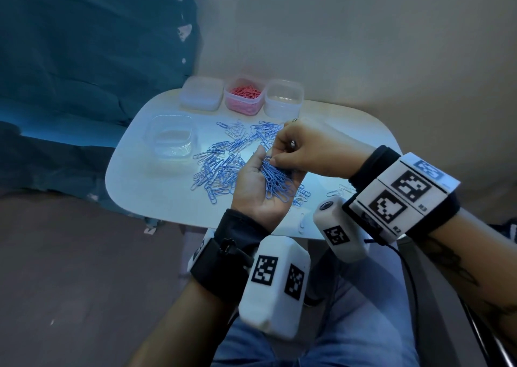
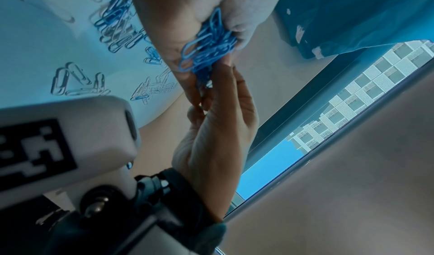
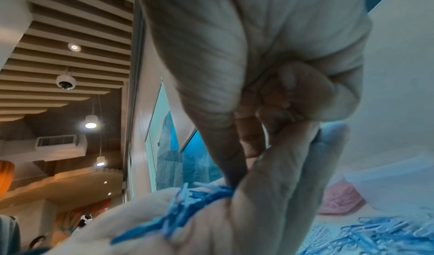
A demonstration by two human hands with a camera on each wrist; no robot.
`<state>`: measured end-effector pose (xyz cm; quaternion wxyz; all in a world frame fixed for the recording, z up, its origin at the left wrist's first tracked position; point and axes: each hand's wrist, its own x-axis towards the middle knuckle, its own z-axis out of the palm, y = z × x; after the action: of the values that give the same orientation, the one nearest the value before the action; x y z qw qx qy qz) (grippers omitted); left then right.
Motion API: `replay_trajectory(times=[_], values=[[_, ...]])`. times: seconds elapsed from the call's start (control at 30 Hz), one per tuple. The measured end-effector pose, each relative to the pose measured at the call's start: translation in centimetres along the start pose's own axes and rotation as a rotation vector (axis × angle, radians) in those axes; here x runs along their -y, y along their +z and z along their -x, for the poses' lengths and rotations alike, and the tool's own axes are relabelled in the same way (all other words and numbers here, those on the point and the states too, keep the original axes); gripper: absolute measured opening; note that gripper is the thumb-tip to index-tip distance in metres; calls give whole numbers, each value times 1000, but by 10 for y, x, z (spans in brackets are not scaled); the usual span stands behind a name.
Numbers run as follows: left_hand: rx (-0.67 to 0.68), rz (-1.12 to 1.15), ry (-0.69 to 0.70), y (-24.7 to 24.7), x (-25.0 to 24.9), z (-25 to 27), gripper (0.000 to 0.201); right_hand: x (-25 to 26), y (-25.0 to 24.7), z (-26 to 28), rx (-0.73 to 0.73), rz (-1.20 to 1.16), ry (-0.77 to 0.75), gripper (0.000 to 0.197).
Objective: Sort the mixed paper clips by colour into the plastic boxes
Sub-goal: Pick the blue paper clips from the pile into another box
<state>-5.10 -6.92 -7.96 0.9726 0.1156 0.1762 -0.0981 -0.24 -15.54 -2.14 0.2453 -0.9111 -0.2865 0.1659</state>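
Left hand (image 1: pixel 258 190): palm up above the table (image 1: pixel 156 196), fingers cupped round a bunch of blue clips (image 1: pixel 275 179). Right hand (image 1: pixel 300 150): fingers curled, thumb and fingertips pinching at the top of that bunch. Loose blue and white clips (image 1: pixel 223 157): spread on the table under both hands. Pink clips (image 1: pixel 246 92): in the middle box (image 1: pixel 242 106) of three at the far edge. Clear box (image 1: pixel 170 140): at left, apart.
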Motion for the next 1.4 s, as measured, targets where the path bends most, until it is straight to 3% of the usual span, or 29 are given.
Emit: replay_trajectory(times=[0.2, 0.37, 0.43, 0.5, 0.6, 0.73, 0.83, 0.9, 0.97, 1.17, 1.3, 1.4], values=[[80, 94, -23, -4, -1, -2, 52, 2, -13, 8, -51, -360, 66, 10], [82, 122, -21, -13, -10, -4, 51, -21, -22, -8, -277, -544, 160, 22], [95, 142, -6, -20, -18, -4, 52, -35, -19, -16, -201, -449, 246, 22], [113, 140, 29, -26, -28, -3, 50, -44, -8, -22, -76, -170, 322, 22], [64, 119, 129, -29, -53, 3, 51, -37, 8, -36, -200, 117, 279, 23], [-19, 67, 251, -15, -102, 9, 39, -5, 17, -51, -271, 92, 115, 31], [-53, -132, 355, 0, -141, 0, 38, 6, 23, -55, -271, 40, 52, 38], [-99, -320, 398, 7, -163, -11, 47, 4, 25, -54, -266, 10, 37, 35], [-170, -558, 437, 10, -177, -22, 40, -2, 24, -50, -238, -12, 33, 29], [-311, -1383, 480, -5, -189, -45, 21, -16, 11, -43, -151, -1, 76, 26], [-343, -1713, 506, -9, -188, -42, 31, -5, 8, -67, -87, 139, 66, 17], [-430, -1933, 581, -8, -186, -33, 28, 7, 20, -104, -58, 229, 13, 18]])
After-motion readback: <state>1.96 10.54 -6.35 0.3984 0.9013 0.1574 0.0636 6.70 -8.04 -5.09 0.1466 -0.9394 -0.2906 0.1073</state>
